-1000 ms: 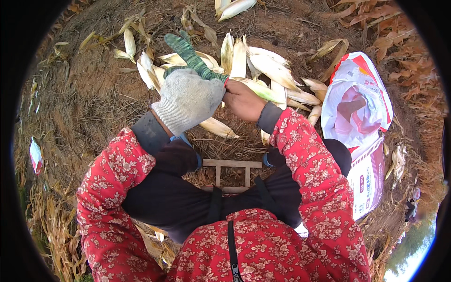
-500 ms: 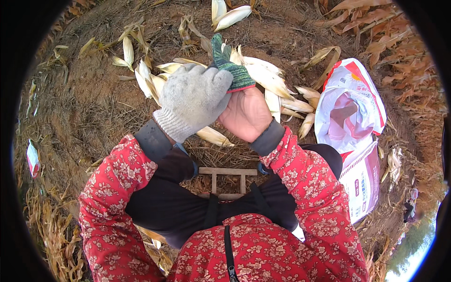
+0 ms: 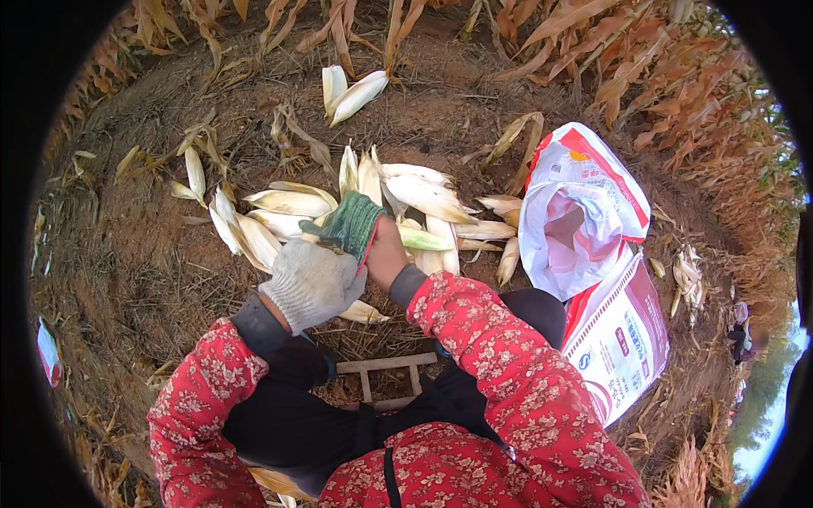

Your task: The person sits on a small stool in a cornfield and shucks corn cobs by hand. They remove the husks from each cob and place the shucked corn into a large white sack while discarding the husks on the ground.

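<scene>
We see the left hand [image 3: 312, 284] wearing a pale knitted work glove, with its fingers closed on the cuff end of a green glove [image 3: 349, 224]. The right hand [image 3: 385, 252] is bare and sits partly inside that green glove; only its heel and wrist show, so we cannot tell how its fingers are set. The two hands touch at the green glove, which stands directly above the left hand and covers the upper part of the right hand. We take the green glove as the reference for all positions. Just beyond it, and spreading to either side of it, lies a pile of husked corn ears [image 3: 428, 196] in pale husks on the bare soil [image 3: 144, 279]. Further beyond the green glove, well apart from the pile, two more ears [image 3: 349, 91] lie together. To the right of the green glove stands an open white woven sack [image 3: 584, 212] with red trim, its mouth facing up, and a second printed sack [image 3: 622, 339] lies flat just below it. Below the green glove, between the red floral sleeves [image 3: 500, 356], a small wooden frame [image 3: 385, 377] rests on dry straw. Dry corn stalks [image 3: 644, 76] border the ground on the far side of the sack.
</scene>
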Demonstrator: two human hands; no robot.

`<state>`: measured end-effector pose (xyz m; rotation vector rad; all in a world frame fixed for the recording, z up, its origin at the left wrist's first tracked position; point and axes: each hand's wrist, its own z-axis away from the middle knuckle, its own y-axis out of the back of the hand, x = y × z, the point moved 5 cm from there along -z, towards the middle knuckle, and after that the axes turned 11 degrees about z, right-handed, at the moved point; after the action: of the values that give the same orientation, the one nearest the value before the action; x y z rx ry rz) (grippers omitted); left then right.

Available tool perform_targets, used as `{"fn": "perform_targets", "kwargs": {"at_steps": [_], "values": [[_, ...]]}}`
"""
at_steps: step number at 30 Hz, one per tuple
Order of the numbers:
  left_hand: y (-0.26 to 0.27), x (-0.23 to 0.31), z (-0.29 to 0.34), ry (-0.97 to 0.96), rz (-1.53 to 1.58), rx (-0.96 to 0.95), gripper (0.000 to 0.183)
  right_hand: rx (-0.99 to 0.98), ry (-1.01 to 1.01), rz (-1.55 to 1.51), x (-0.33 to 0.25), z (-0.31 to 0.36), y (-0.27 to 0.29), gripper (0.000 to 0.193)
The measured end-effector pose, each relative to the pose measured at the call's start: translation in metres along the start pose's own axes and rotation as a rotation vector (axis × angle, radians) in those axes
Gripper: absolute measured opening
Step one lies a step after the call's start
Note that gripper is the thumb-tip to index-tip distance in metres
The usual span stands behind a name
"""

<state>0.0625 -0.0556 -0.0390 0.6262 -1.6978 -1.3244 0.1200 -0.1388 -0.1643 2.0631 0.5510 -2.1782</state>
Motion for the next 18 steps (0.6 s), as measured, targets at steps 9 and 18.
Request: {"fn": "perform_targets", "kwargs": {"at_steps": [9,18], "values": [[0.0,0.01,0.035,-0.011,0.028,-0.17,0.036,-0.424,0.428,0.479,-0.006,0.065,-0.038,0.028],[0.008,-0.022,0.0,0.125,0.164,0.128,0.05,0.074,-0.339,-0.66,0.033,-0.007,-0.031,0.021]]}}
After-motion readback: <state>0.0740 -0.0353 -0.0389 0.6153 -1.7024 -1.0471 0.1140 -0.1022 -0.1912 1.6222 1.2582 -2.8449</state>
